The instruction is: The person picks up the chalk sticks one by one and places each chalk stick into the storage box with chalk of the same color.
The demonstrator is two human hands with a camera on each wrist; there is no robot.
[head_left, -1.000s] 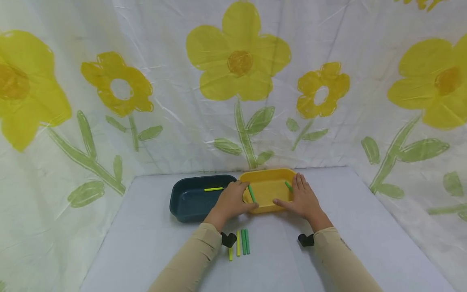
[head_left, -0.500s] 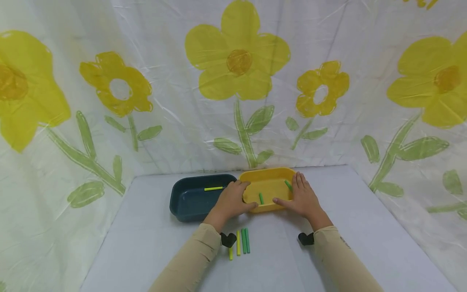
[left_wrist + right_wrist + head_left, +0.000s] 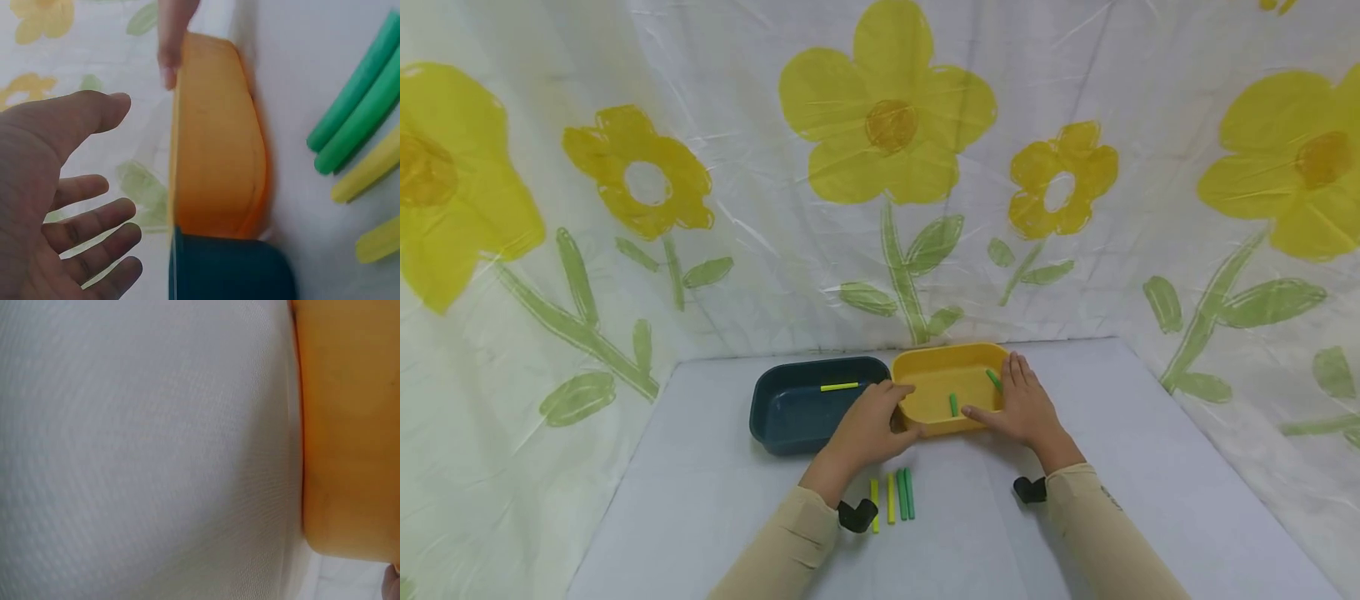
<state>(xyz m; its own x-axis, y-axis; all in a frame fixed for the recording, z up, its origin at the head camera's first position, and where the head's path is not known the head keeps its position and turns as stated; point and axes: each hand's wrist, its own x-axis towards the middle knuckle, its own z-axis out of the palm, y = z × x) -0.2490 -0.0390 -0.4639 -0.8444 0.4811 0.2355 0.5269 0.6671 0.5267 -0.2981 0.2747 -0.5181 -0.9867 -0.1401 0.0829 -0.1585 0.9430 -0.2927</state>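
**Sorting sticks into two trays**

Left hand (image 3: 868, 429) beside the yellow tray (image 3: 925, 385), fingers loose and spread, holding nothing. Right hand (image 3: 1026, 408) flat against the tray's right wall, fingers straight, probably just steadying it. Two green sticks (image 3: 953, 404) already inside; one yellow stick (image 3: 839, 387) in the dark tray (image 3: 775, 417). Four more sticks (image 3: 891, 498) lined up on the bench (image 3: 700, 500), near the left wrist. Seemingly between drops. Next: reaching back, pinching one stick, matching its colour to a tray.
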